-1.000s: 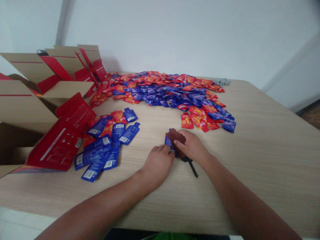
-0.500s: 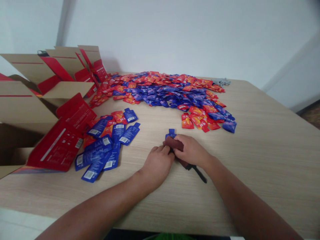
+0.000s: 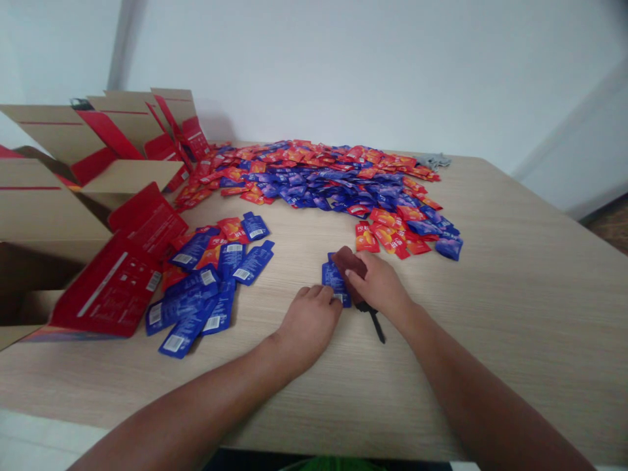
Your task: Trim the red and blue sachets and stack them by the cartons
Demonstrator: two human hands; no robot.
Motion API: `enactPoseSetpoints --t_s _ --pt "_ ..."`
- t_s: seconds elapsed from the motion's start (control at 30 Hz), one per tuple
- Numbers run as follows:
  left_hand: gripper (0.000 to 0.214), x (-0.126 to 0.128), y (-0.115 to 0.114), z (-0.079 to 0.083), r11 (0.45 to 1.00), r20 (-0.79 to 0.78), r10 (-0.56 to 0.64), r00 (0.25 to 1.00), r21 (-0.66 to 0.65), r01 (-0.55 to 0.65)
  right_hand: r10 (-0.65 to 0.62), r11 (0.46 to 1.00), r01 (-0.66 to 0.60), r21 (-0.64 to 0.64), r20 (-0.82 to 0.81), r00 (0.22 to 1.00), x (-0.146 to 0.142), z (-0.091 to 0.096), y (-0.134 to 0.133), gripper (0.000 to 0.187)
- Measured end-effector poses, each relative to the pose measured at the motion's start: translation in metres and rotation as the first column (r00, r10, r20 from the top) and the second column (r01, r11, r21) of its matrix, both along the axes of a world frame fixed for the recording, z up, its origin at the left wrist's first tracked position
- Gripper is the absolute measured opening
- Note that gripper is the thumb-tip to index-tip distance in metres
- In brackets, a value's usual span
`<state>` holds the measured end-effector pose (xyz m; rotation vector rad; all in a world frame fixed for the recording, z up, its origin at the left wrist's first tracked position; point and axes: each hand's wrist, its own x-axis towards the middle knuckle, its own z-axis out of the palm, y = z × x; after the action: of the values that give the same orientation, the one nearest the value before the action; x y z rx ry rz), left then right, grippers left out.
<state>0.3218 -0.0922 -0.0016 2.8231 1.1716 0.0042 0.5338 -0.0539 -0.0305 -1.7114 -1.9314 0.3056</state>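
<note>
A blue sachet (image 3: pixel 335 278) with a notched top lies flat on the table in front of me, its printed side up. Curled at its lower left corner, my left hand (image 3: pixel 311 320) presses the sachet against the tabletop with its fingertips. My right hand (image 3: pixel 383 281) is closed round a flat maroon-brown piece (image 3: pixel 350 267), its thumb on top. A black strap or handle (image 3: pixel 377 325) sticks out below that piece toward me. The brown piece covers the right side of the sachet; what exactly it is, I cannot tell.
Blue and red sachets (image 3: pixel 210 281) lie loosely at left, beside open red cardboard boxes (image 3: pixel 112 281). A long heap of red and blue sachets (image 3: pixel 314 176) runs along the back near the wall. Some grey crumpled material (image 3: pixel 434 160) sits at its right end.
My right hand has lifted and turned the brown piece, uncovering more of the blue sachet. The black strap has swung left. My left hand has stayed almost in place.
</note>
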Motion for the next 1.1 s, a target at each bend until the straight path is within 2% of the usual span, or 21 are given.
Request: enactPoseSetpoints --t_s 0.1,0.17,0.23,0.33,0.47,0.7,0.8,0.9,1.03,1.1 --pt "0.021 -0.001 0.001 -0.004 1.0 0.025 0.002 1.0 0.014 -0.002 0.143 0.989 -0.145 -0.034 -0.047 0.989 -0.004 0.009 -0.007 0.017" --pt "0.021 -0.002 0.002 -0.007 1.0 0.038 -0.001 0.999 0.01 0.001 0.262 0.962 -0.266 -0.058 -0.066 0.963 -0.007 0.015 -0.012 0.02" --pt "0.022 -0.002 0.001 -0.008 1.0 0.036 0.002 0.999 0.001 -0.002 0.32 0.944 -0.324 -0.061 -0.068 0.945 -0.009 0.019 -0.015 0.024" --pt "0.024 -0.001 0.001 -0.006 1.0 0.032 0.012 0.999 -0.008 -0.012 0.318 0.946 -0.321 -0.054 -0.061 0.946 -0.011 0.018 -0.017 0.025" --pt "0.023 0.0 0.0 -0.003 1.0 0.026 0.016 1.0 -0.018 -0.016 0.272 0.962 -0.274 -0.019 -0.059 0.96 -0.01 0.008 -0.012 0.029" --pt "0.021 0.001 0.0 -0.001 1.0 0.0 0.008 1.0 -0.006 -0.008 0.028 0.999 -0.027 0.042 -0.022 0.999 -0.003 -0.012 0.009 0.025" --pt "0.019 0.001 0.0 -0.003 1.0 0.015 0.002 1.0 0.006 -0.002 -0.025 0.997 0.025 0.072 -0.003 1.0 -0.001 -0.013 0.013 0.025" --pt "0.019 0.0 0.0 -0.003 1.0 0.023 0.0 1.0 0.008 0.0 0.031 0.994 -0.026 0.109 -0.041 0.999 -0.001 -0.009 0.01 0.023" --pt "0.019 -0.001 -0.003 0.003 1.0 0.009 0.005 1.0 -0.027 -0.005 0.235 0.969 -0.228 0.091 -0.083 0.968 -0.007 0.004 -0.002 0.023" --pt "0.02 -0.001 -0.005 0.006 0.999 -0.004 0.007 1.0 -0.047 -0.008 0.289 0.957 -0.284 0.062 -0.075 0.954 -0.011 0.009 -0.007 0.024"
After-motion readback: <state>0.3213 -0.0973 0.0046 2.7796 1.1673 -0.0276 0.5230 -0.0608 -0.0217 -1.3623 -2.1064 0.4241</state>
